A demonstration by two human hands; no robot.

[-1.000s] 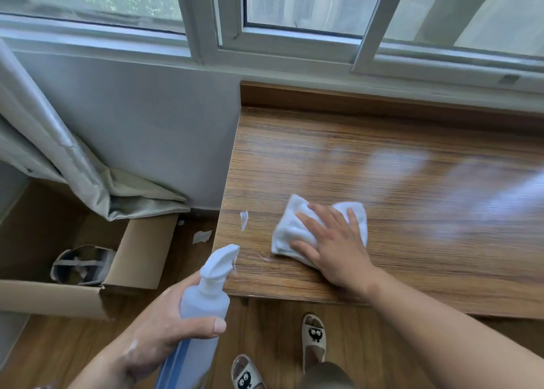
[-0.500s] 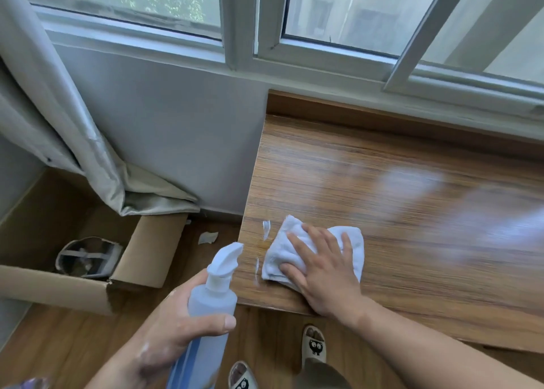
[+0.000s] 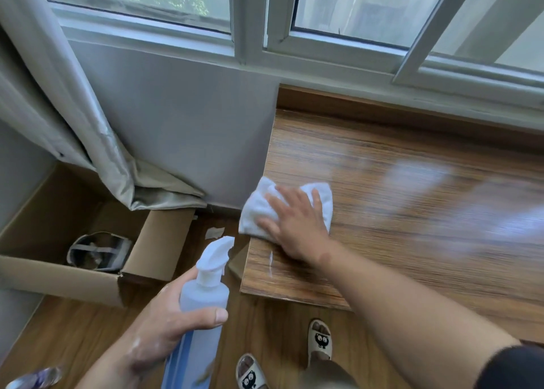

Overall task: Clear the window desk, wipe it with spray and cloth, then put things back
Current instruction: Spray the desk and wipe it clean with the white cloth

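Right hand (image 3: 294,227): fingers straight and spread, palm down, pressing flat on a white cloth (image 3: 257,209). No curl around the fabric.

Cloth: crumpled, lying at the left edge of the wooden tabletop (image 3: 412,212), toward its near corner. Its left part overhangs that edge slightly. The far corners of the cloth show beyond the fingertips.

Left hand (image 3: 164,330): wrapped around the body of a pale blue spray bottle (image 3: 203,297), thumb across the front. The bottle is held upright over the floor (image 3: 279,330), just near and left of the tabletop's corner and not touching it. White trigger head points toward the tabletop. Wet patches or foam visible on the back of this hand.

Tabletop surface: glossy, with light reflections on the right half. One short white streak (image 3: 270,260) just near the right wrist.

Surroundings: window (image 3: 353,6) along the far side. Grey curtain (image 3: 73,109) hangs at far left, its hem draped over an open cardboard box (image 3: 59,274) on the floor. Grey strapped item (image 3: 98,252) inside the box, identity unclear. Small paper scrap (image 3: 214,232) on the floor between box and tabletop. Two slippers (image 3: 320,341) with cartoon faces at the near edge.
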